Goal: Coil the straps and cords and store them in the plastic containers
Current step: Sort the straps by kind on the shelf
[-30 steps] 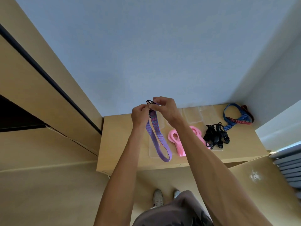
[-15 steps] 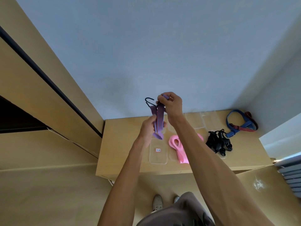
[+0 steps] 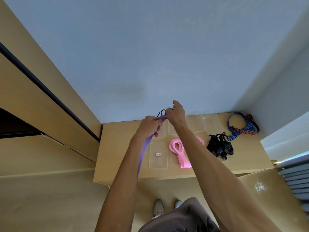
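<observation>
From the head camera we look down at our two arms over a low wooden table [image 3: 120, 164]. Our left hand [image 3: 149, 125] has its fingers curled around the purple strap [image 3: 144, 149], and our right hand [image 3: 176, 114] pinches the top end of it, next to a black hook [image 3: 161, 112]. The strap is up in the air above the table. Its long tail hangs down past our left wrist and over the table's front edge.

We think the step now is coiling this strap. To do it well, we should hold the hook end firmly with the right hand and let the left hand feed the tail up in loops of the same size. We should keep the strap flat so it does not twist. The tail is long and loose, so it could snag on the table edge. The clear container [image 3: 158, 155] with the little label sits just beside our left arm, so it looks like a good home for the coil.

On the table the pink strap [image 3: 179, 152] lies partly in another clear container, the black cords [image 3: 219, 146] sit in a heap, and the blue and red strap [image 3: 242, 127] lies far to the right.

Some things are hard to see. Our right arm covers part of the pink strap. The clear boxes at the back are faint, so we cannot count them. We cannot see where the purple tail ends. The label is too small to read.
</observation>
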Motion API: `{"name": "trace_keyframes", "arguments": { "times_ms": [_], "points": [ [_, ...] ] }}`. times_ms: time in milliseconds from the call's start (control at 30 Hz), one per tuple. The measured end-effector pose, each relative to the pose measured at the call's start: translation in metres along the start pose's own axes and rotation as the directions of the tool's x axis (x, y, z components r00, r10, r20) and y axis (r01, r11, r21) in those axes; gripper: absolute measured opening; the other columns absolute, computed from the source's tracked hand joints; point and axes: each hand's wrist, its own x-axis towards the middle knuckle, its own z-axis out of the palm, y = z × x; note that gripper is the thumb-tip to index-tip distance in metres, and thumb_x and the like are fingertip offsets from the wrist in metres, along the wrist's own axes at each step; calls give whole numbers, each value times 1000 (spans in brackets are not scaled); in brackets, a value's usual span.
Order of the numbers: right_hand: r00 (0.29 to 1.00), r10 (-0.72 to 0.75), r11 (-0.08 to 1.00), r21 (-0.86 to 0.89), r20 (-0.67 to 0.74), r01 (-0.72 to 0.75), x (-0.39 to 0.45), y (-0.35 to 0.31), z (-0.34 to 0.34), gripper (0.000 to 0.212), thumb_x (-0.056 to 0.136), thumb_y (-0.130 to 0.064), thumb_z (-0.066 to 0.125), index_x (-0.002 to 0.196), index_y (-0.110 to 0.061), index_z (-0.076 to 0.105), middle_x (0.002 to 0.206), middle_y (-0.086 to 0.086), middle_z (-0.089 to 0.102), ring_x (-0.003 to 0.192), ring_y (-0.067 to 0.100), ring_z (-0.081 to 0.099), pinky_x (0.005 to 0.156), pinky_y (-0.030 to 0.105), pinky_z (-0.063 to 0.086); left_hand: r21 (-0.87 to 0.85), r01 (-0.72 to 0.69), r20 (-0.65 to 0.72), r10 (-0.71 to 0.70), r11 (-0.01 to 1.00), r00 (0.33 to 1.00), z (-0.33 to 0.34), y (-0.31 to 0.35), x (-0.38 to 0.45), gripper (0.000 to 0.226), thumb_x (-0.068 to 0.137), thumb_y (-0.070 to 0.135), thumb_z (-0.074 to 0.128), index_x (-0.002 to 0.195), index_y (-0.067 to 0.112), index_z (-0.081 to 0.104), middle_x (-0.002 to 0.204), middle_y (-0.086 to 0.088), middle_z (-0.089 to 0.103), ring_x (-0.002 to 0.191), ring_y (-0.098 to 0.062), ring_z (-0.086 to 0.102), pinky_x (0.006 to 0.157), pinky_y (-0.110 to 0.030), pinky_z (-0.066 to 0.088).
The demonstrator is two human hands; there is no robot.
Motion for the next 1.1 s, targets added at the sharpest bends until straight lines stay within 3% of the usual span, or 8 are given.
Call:
{"name": "trace_keyframes", "arguments": {
  "times_ms": [100,233,367,467,600,767,967,1100],
  "points": [
    [987,-163,987,16,9,163,-10,-1,2,48,91,-9,53,140,-8,53,148,5,49,139,18,43,106,24,36,194,-60,21,57,979,998,-7,10,-7,27,88,27,58,79,4,69,61,0,52,53,-17,46,60,-31,35],
    [959,-147,956,285,244,74,-23,-9,9,36,96,-43,51,103,-16,74,94,-2,75,87,10,71,69,28,53,219,-175,58,166,960,984,-15,29,-17,19,85,21,61,76,11,74,70,4,70,67,-18,60,62,-28,44],
    [949,-202,968,196,243,156,-31,-6,13,51,93,-52,46,68,-12,64,57,-3,62,48,6,55,51,19,41,157,-201,-137,222,967,965,-25,33,-18,11,76,12,68,66,11,70,56,3,66,53,-6,58,55,-20,45],
    [959,-210,973,141,192,185,-32,-5,13,55,89,-47,52,63,2,44,53,8,45,52,18,43,58,30,37,21,-199,-161,200,980,967,-27,21,-18,13,76,16,74,86,10,69,71,-5,73,64,-14,66,63,-28,51],
    [984,-163,970,197,78,145,-27,-3,8,45,87,-29,59,58,2,43,54,12,42,54,19,37,56,34,33,-280,-237,-76,224,930,972,-17,5,-21,22,79,8,64,101,6,68,86,-3,77,81,-13,73,69,-17,52],
    [999,-38,893,449,10,30,-18,2,-6,44,90,-21,60,52,-14,40,45,0,34,40,15,30,42,23,27,-22,-119,107,121,993,987,11,-30,-20,26,72,18,71,90,0,65,79,-5,61,73,-15,57,74,-34,45],
    [992,83,954,294,-92,-53,-6,38,-16,38,90,-30,54,59,-10,57,46,6,56,42,19,50,47,26,41,-270,-206,-229,145,941,963,8,-28,-20,19,72,4,68,81,20,68,65,15,60,60,-6,53,60,-19,42],
    [993,109,969,218,42,-115,-16,59,-4,32,91,-13,54,60,-6,61,51,10,61,59,26,60,56,36,46,-548,-306,-237,207,779,949,2,4,-20,27,71,-5,66,96,7,71,67,-2,60,57,-19,50,59,-31,46]
  ]
}}
